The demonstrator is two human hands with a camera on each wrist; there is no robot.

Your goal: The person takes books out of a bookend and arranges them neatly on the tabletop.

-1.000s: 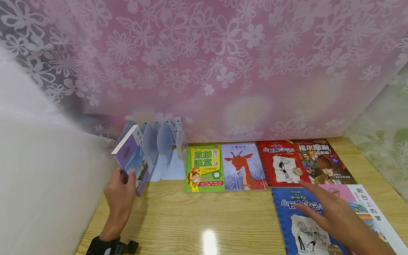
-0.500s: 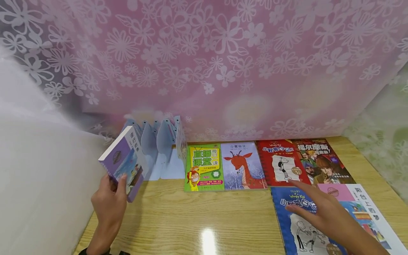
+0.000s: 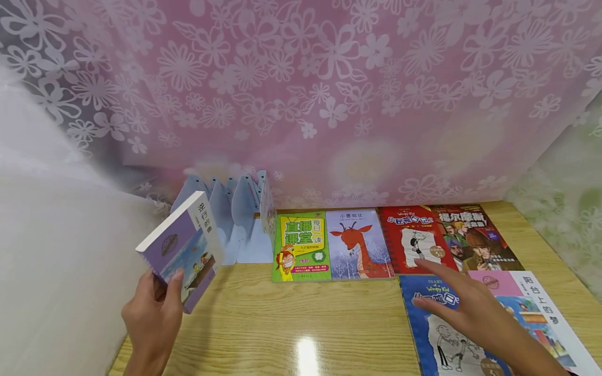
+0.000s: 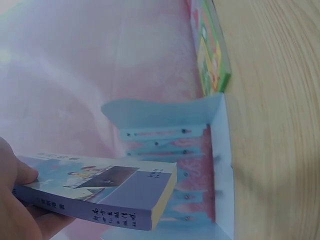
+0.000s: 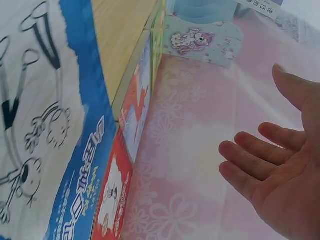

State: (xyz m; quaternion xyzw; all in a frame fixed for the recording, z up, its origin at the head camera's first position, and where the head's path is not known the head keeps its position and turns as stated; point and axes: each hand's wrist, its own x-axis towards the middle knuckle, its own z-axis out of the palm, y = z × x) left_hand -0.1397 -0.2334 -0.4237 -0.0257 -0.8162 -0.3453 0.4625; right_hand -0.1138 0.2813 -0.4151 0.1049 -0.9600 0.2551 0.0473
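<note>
A purple and white paperback book (image 3: 188, 250) is tilted in the air at the left, gripped by my left hand (image 3: 152, 313) with the thumb on its cover. In the left wrist view the same book (image 4: 100, 180) shows its purple spine. Behind it stands a light blue bookend rack (image 3: 242, 209) with several dividers. My right hand (image 3: 465, 308) hovers over the blue comic book (image 3: 451, 339), fingers spread and holding nothing. Its palm (image 5: 285, 185) faces into view in the right wrist view.
A green book (image 3: 301, 245), a giraffe book (image 3: 359, 245), a red comic book (image 3: 416, 240) and a detective book (image 3: 477, 237) lie in a row along the back. A pink and white book (image 3: 541, 313) lies at the right. Flowered pink cloth (image 3: 329, 104) hangs behind the wooden table (image 3: 263, 324).
My left hand has drawn the purple book away from the rack, leftward and toward me, turning its cover more into view. The right hand has drifted slightly left.
</note>
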